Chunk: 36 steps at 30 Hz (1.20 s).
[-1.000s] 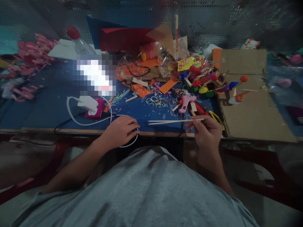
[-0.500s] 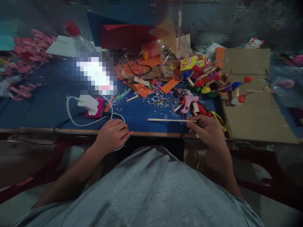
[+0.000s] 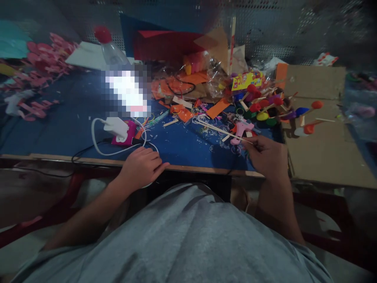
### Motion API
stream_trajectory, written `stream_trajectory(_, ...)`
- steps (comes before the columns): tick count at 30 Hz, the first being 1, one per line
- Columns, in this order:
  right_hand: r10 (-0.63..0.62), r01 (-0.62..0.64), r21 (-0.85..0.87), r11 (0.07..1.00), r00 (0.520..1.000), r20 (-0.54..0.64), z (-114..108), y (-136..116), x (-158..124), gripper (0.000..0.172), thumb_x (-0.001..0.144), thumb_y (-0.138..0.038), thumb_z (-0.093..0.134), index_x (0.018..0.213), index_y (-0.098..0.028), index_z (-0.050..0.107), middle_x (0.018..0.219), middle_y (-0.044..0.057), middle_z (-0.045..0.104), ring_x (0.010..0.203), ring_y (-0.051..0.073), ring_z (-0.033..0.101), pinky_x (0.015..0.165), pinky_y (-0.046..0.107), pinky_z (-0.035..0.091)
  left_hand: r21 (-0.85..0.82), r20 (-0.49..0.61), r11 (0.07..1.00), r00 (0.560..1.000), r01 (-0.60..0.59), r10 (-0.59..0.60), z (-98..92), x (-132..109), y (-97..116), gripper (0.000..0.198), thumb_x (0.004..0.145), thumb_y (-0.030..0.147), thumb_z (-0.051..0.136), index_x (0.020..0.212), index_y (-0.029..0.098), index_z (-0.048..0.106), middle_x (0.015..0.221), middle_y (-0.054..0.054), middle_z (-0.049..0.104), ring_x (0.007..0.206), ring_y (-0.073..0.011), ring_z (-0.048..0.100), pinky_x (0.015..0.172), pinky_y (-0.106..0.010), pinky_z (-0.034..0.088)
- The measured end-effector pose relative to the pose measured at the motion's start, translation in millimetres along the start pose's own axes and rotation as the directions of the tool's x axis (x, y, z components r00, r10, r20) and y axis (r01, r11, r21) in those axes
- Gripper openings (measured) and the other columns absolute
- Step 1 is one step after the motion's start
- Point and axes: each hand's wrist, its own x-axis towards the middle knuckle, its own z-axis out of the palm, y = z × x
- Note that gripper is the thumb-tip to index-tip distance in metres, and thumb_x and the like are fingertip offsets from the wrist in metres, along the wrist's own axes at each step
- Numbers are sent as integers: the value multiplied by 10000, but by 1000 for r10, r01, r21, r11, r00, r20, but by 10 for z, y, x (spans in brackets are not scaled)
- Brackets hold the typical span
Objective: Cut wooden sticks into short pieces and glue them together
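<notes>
Pinched between the thumb and fingers of my right hand (image 3: 267, 156) are thin wooden sticks (image 3: 217, 128), seemingly a pair, pointing left and slightly away from me over the blue tabletop (image 3: 188, 151). Their near ends are hidden by my fingers. Just beyond that hand lies a pink glue gun (image 3: 241, 131), with the sticks passing in front of its grip. My left hand (image 3: 141, 166) rests on the table's front edge, holding nothing, fingers lying flat and thumb stretched to the right. Near it are a white cable (image 3: 93, 137) and a magenta power socket (image 3: 125, 136) with a white charger (image 3: 115, 126).
Colourful balls and cones on sticks (image 3: 263, 116) crowd the right side beside a cardboard sheet (image 3: 326, 157). Orange paper scraps (image 3: 218, 108) and shavings litter the middle. At the left stand a red-capped bottle (image 3: 113, 53) and pink plastic pieces (image 3: 38, 59); a bright blurred patch covers the bottle's front.
My right hand has lifted and tilted the sticks, so their far ends swing away from me toward the scraps. My left hand stays at the edge. The whole view has shifted slightly.
</notes>
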Motion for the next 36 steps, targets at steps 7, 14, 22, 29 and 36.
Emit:
stream_trajectory(7,-89,67,76,995,941,328,-2,-91,-10,297,968,-493,767,959,-232,910,797,46,840,615,180,662,612,306,454,-46,-20,999,999,-26,25,-5,235,35,474,1178,397,620,769,194,747,777,-28,734,745,-225,658,755,-407,453)
stream_trajectory(14,19,-18,-24,1000,999,31,-46,-61,-21,355,1009,-506,711,1069,-220,913,761,54,820,646,209,674,641,321,466,-131,-88,991,996,-23,11,-10,386,131,428,1177,415,620,839,193,759,862,-33,766,803,-232,671,783,-412,493)
stream_trajectory(22,39,-49,11,999,885,465,-405,202,-24,381,978,-614,789,962,-247,887,734,35,807,637,194,680,618,302,484,-191,-99,981,995,-14,-5,-6,427,160,384,1183,422,605,910,195,752,918,-36,802,858,-230,719,808,-396,524)
stream_trajectory(29,150,-149,-22,989,987,58,-344,200,48,444,979,-603,701,981,-183,844,783,96,823,661,220,692,630,324,472,-205,-88,979,996,-23,5,29,444,144,369,1171,414,633,894,194,743,903,-26,798,848,-235,732,795,-410,532)
stream_trajectory(36,159,-96,-184,978,916,368,-770,-8,-72,340,910,-543,725,918,-255,907,731,59,814,638,229,693,643,347,456,-198,-72,980,997,-14,0,37,432,117,397,1186,423,593,907,195,758,917,-39,815,848,-234,733,805,-406,545)
